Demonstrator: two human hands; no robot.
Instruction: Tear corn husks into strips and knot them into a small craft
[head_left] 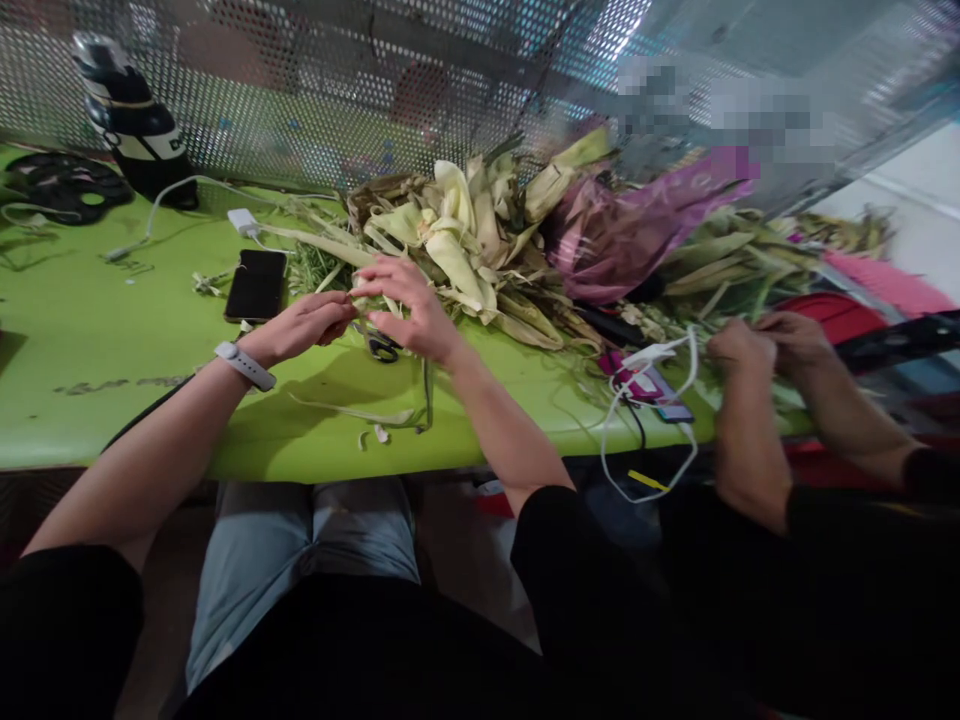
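My left hand (311, 322) is closed in a pinch above the green table, with something small at its fingertips that I cannot make out. My right hand (411, 308) reaches in from the other side, its fingers stretched and parted, the tips close to the left fingertips. Beneath and between the hands lie scissors (381, 346), partly hidden. Behind them rises a heap of pale and dried corn husks (457, 240), with green stems (319, 265) at its left. A husk strip (367, 412) and small white scraps (381, 434) lie nearer the table edge.
A black phone (256, 285), a white charger (242, 222) and a dark bottle (142, 135) stand or lie leftward. Rightward are a pink plastic bag (615, 230), a cabled phone (664, 395) and another person's hands (765, 345). A perforated metal panel (315, 100) borders the back of the table (97, 340).
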